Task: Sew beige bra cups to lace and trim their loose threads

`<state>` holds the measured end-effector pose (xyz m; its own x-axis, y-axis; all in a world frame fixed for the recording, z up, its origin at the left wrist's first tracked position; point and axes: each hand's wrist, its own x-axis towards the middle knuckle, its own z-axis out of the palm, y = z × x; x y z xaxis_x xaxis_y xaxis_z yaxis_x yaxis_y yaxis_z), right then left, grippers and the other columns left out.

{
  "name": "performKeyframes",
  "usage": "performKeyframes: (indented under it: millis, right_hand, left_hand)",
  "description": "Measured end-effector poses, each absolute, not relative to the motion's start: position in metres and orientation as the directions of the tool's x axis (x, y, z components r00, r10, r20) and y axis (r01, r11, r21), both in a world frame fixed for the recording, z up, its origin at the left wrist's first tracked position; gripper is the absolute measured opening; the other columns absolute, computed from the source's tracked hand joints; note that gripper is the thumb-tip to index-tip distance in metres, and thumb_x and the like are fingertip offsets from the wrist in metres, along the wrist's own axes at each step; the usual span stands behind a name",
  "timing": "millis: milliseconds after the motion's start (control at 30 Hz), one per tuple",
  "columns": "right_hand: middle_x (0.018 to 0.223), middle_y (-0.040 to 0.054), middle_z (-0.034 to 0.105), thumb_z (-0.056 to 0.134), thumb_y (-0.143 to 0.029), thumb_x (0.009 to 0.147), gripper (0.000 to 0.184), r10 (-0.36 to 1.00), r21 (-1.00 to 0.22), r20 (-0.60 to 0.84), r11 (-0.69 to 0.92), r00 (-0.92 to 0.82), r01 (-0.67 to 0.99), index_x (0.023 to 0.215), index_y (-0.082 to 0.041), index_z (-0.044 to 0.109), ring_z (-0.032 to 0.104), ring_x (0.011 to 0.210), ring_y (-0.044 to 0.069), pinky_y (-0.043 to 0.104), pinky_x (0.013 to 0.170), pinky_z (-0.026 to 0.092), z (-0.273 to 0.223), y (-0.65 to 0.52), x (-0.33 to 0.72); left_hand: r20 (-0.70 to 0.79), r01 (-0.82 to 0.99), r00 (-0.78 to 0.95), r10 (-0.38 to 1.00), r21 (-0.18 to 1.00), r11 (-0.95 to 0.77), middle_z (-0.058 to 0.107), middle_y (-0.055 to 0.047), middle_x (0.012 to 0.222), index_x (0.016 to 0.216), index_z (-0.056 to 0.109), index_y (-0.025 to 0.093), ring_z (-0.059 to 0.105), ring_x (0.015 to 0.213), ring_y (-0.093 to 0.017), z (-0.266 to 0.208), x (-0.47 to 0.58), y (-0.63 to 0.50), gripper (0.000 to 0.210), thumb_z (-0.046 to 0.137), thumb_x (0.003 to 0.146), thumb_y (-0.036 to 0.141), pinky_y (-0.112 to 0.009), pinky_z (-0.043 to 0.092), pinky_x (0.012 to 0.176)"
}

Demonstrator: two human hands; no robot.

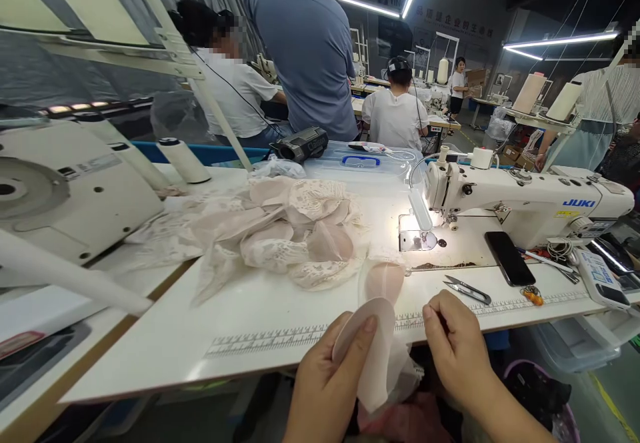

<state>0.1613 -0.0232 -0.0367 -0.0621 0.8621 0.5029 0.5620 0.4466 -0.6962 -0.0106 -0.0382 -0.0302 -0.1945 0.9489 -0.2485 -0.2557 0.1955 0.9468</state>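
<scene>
My left hand (325, 376) pinches a pale pink bra cup (376, 356) at the table's front edge, thumb on the near face and fingers behind. Sheer fabric hangs below it toward my lap. Just beyond, another pink cup with a sheer edge (385, 281) lies on the table. My right hand (454, 343) is apart from the cup, to its right, with thumb and forefinger pressed together. Whatever they may hold is too small to make out. Thread snips (468, 289) lie on the table beyond my right hand.
A heap of lace bra pieces (300, 229) covers the table's middle. The sewing machine (530, 199) stands right, its lamp lit, with a phone (509, 258) before it. A ruler strip (270, 341) runs along the front edge. Thread cones (184, 161) stand left. People work beyond.
</scene>
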Motion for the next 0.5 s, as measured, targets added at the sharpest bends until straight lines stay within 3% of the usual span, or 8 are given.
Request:
performKeyframes:
  millis: [167, 367, 500]
  right_hand:
    - [0.082, -0.0016, 0.06, 0.057, -0.03, 0.102, 0.011, 0.943, -0.859, 0.278, 0.33, -0.185, 0.391, 0.094, -0.023, 0.059, 0.056, 0.075, 0.016, 0.027, 0.069, 0.042, -0.032, -0.031, 0.153]
    - [0.074, -0.0026, 0.055, 0.053, -0.027, 0.09, 0.011, 0.983, -0.975, 0.025, 0.063, -0.181, 0.212, 0.081, -0.022, 0.057, 0.048, 0.07, 0.016, 0.028, 0.064, 0.038, -0.028, -0.029, 0.145]
    - [0.075, -0.003, 0.053, 0.056, -0.033, 0.088, 0.012, 0.982, -0.99, 0.003, 0.029, -0.19, 0.136, 0.084, -0.022, 0.056, 0.048, 0.072, 0.017, 0.029, 0.066, 0.038, -0.026, -0.028, 0.147]
  left_hand:
    - [-0.198, -0.143, -0.128, 0.972, 0.973, 0.179, 0.063, 0.002, 0.068, 0.082, 0.074, 0.021, 0.058, 0.065, -0.02, -0.038, -0.015, -0.036, 0.053, 0.084, 0.074, 0.073, -0.025, 0.051, 0.056]
    - [-0.099, -0.007, -0.145, 0.984, 0.995, 0.099, 0.058, 0.002, 0.069, 0.075, 0.069, 0.023, 0.057, 0.07, -0.02, -0.043, -0.016, -0.037, 0.052, 0.078, 0.082, 0.073, -0.024, 0.048, 0.061]
    - [-0.092, -0.003, -0.067, 0.994, 0.996, 0.092, 0.057, 0.002, 0.071, 0.077, 0.07, 0.023, 0.056, 0.069, -0.02, -0.046, -0.019, -0.035, 0.049, 0.074, 0.086, 0.071, -0.026, 0.051, 0.061]
